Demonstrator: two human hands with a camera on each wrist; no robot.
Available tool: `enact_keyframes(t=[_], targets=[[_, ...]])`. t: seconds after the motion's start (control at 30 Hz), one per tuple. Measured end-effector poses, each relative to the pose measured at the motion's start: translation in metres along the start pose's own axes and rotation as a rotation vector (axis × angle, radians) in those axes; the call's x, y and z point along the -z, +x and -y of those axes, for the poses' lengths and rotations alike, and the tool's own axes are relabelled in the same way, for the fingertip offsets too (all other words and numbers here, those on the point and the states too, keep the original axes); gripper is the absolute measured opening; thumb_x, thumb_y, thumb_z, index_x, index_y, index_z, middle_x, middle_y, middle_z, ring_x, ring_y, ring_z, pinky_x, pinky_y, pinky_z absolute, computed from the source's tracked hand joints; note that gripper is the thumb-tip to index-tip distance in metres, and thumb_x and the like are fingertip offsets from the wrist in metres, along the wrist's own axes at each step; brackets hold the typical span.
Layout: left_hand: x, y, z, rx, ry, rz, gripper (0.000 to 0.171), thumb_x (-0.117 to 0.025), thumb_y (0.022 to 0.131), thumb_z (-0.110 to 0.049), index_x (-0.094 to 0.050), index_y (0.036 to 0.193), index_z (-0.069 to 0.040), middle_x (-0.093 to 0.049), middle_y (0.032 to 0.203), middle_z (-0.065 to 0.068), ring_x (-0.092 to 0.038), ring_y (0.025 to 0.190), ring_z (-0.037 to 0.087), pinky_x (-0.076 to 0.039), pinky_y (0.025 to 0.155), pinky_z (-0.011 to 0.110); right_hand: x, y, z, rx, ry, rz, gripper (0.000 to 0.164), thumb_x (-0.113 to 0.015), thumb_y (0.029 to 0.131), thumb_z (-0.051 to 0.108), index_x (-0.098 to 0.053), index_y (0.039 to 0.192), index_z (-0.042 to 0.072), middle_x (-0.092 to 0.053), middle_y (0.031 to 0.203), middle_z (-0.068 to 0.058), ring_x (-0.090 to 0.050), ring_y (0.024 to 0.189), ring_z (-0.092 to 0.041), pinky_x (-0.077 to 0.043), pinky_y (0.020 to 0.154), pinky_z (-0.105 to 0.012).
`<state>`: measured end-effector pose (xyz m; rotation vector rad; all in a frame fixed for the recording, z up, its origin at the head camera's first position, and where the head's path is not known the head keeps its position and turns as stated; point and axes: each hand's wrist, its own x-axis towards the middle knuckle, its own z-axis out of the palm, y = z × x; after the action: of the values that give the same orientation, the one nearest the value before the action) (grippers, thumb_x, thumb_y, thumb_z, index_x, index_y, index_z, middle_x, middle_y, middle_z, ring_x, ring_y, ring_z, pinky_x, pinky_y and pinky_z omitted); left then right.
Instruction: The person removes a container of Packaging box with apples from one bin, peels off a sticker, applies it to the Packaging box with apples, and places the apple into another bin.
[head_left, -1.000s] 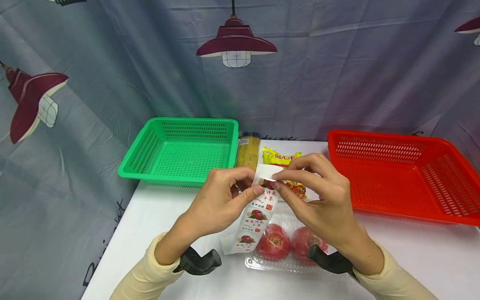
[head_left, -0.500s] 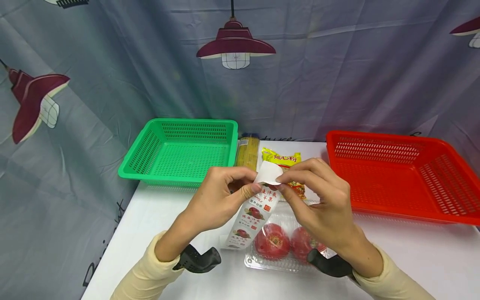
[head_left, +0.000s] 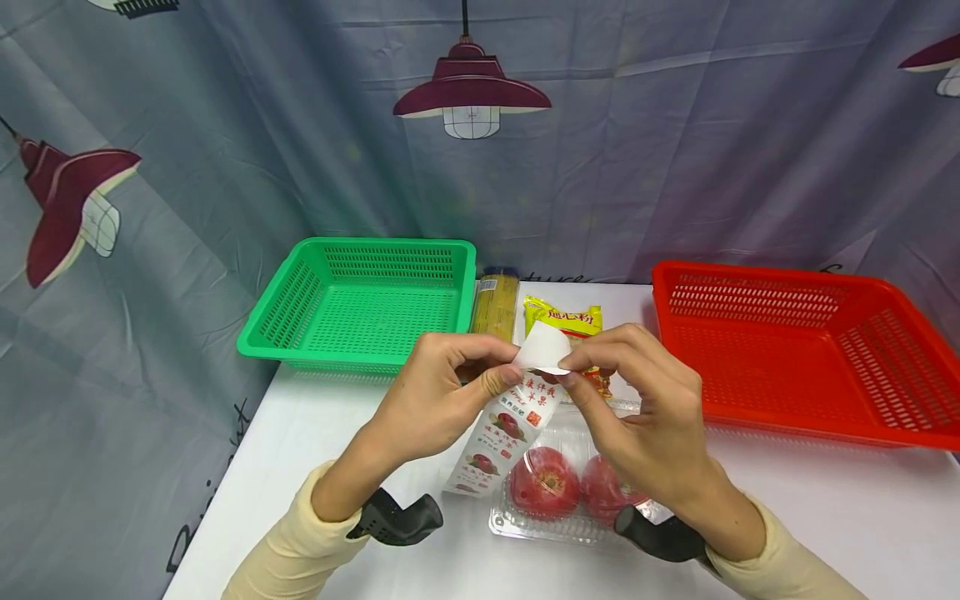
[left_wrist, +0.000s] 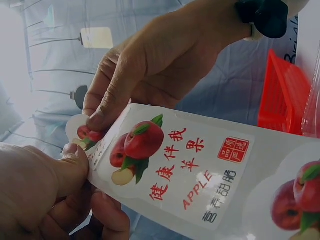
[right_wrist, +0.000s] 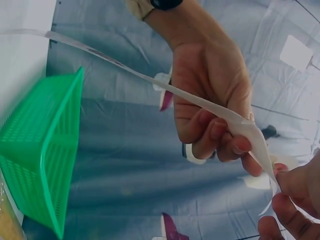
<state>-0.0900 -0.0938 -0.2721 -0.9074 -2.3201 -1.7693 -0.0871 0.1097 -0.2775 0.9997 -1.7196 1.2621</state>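
Note:
A white strip of apple stickers (head_left: 510, 421) hangs between the two hands, its lower part slanting down to the left. My left hand (head_left: 442, 396) pinches the strip's left edge near the top, thumb in front. At the upper right edge, my right hand (head_left: 652, 408) pinches the strip between thumb and forefinger. The white top end (head_left: 546, 346) bends over there, partly covering the uppermost sticker. In the left wrist view, a printed sticker (left_wrist: 137, 145) lies close to both thumbs. Below the hands, a clear plastic box (head_left: 517, 527) holds red fruits (head_left: 546, 482) that look like apples.
A green basket (head_left: 382, 329) stands at the back left and a red basket (head_left: 780, 358) at the right. Between them lie a yellow pack of noodles or pasta (head_left: 495, 304) and a yellow printed packet (head_left: 558, 315), partly behind the right hand.
The white top end has bent over further into a wider curve, and the right fingertips have shifted slightly right. The strip's lower end has risen a little. The left hand has barely moved.

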Motion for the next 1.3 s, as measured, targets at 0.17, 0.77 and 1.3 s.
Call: enact_keyframes(t=[0.17,0.77,1.3], targets=[[0.0,0.001,0.001,-0.003,0.004,-0.012,0.012,-0.072,0.087,-0.002,-0.074,0.098,0.003,-0.071,0.093,0.006,-0.064,0.073,0.012,-0.055,0.064,0.03,-0.002,0.0,0.001,0.007,0.028,-0.026,0.032,-0.066,0.095,0.021,-0.067,0.079,-0.007,-0.064,0.077,-0.013,-0.048,0.066,-0.015,-0.039,0.059,-0.021],[0.005,-0.001,0.005,0.116,0.105,-0.043,0.012,-0.064,0.095,-0.005,-0.074,0.098,0.0,-0.068,0.083,0.002,-0.057,0.067,0.011,-0.049,0.061,0.027,-0.003,-0.004,-0.001,-0.023,0.128,-0.079,0.024,-0.068,0.092,0.008,-0.063,0.078,-0.011,-0.06,0.074,-0.014,-0.052,0.068,-0.013,-0.043,0.064,-0.02],[0.018,-0.008,0.019,0.138,0.044,-0.317,0.016,-0.055,0.102,-0.013,-0.066,0.099,-0.001,-0.067,0.073,0.007,-0.054,0.051,0.021,-0.045,0.048,0.027,0.012,-0.011,-0.005,-0.168,0.095,-0.038,0.011,-0.069,0.076,-0.015,-0.069,0.086,-0.01,-0.065,0.077,-0.011,-0.054,0.067,-0.011,-0.046,0.066,-0.018]])
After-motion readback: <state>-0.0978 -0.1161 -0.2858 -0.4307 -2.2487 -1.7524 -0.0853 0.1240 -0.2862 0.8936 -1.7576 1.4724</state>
